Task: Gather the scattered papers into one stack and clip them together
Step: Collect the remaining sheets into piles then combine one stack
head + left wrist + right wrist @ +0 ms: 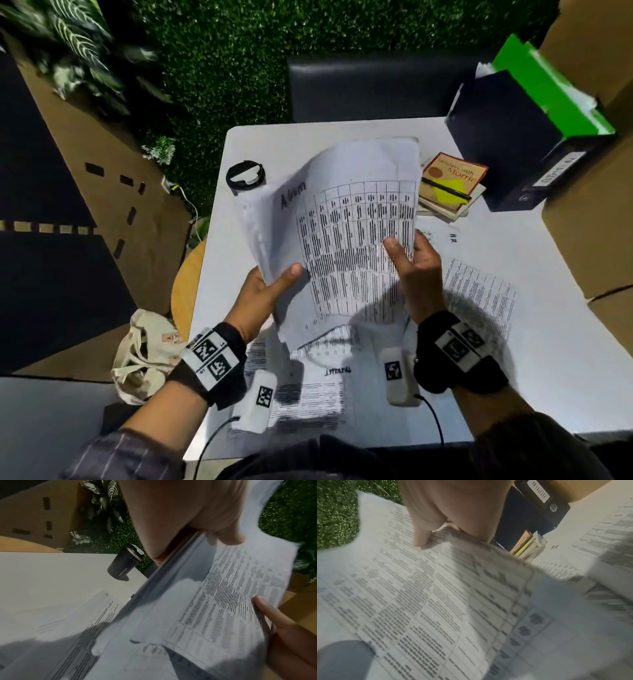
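Both hands hold a sheaf of white printed papers [346, 233] lifted above the white tabletop [534, 342].

Your left hand [263, 294] grips the sheaf's near-left edge, thumb on top, fingers beneath; your right hand [414, 270] pinches the right edge, thumb on the printed table. The sheaf's long axis runs away from you, the far end tilted up and curling towards the black lidded travel cup [245, 178] at the far-left corner; handwriting sits at its upper left. More printed sheets lie flat on the tabletop: one under your wrists [308, 394], one to the right [479, 294]. Far right: a small stack of books with a yellow note and black pen [452, 185], just beside a dark lever-arch binder [520, 150]. No clip can be made out.
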`<state>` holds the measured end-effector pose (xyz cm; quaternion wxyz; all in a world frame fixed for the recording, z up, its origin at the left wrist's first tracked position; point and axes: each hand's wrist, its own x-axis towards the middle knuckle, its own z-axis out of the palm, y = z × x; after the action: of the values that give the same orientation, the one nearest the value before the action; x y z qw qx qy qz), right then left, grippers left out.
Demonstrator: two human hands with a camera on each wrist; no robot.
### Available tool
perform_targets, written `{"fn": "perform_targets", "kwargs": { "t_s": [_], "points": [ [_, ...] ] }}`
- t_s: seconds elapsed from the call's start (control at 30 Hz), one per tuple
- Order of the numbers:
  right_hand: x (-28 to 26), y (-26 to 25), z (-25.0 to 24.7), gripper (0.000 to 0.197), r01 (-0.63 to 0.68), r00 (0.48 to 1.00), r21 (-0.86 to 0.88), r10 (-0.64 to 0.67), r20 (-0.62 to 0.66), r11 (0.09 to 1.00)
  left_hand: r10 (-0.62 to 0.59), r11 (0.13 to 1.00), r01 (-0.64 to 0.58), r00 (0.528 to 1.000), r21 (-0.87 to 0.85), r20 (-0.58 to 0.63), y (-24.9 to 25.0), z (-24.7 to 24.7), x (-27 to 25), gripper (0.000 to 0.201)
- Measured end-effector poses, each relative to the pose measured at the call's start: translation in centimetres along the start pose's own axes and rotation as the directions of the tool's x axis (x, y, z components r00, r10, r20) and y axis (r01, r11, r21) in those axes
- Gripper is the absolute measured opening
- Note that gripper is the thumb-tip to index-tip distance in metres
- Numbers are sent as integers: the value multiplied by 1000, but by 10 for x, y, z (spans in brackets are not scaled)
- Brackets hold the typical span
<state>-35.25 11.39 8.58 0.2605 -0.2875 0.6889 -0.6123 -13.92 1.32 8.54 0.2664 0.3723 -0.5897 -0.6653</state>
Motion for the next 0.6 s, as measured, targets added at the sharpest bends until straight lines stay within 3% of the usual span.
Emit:
{"fn": "perform_targets", "kwargs": {
  "t_s": [0.03, 0.17, 0.3, 0.47, 0.5, 0.57, 0.6],
  "points": [
    [0, 5, -2, 2, -5, 1000, -13, 5, 12, 1000, -4, 1000, 4, 1000, -1, 3, -1, 0, 2, 38],
    [-8, 26, -12, 31, -146, 984, -166, 160, 75, 975, -95, 996, 95, 995, 1, 20, -20, -3, 3, 67],
    [-19, 23, -16, 49, -125, 972, -190, 158, 172, 974, -183, 983, 182, 983, -22, -27, -34, -9, 0, 53],
    [-15, 29, -19, 26, -158, 951, -116, 182, 248, 981, -250, 968, 250, 968, -8, -24, -41, -10, 4, 31],
    [-12, 36, -15, 36, -201, 946, -102, 220, 239, 974, -273, 962, 273, 962, -6, -30, -41, -8, 6, 35],
    [-11, 40, -5, 94, -247, 944, -93, 261, 200, 965, -321, 947, 320, 944, -17, -75, -42, 1, 9, 85],
    [-10, 42, -2, 98, -238, 952, -67, 246, 181, 969, -322, 947, 320, 943, -42, -86, -43, 3, 11, 108]
  ]
}}
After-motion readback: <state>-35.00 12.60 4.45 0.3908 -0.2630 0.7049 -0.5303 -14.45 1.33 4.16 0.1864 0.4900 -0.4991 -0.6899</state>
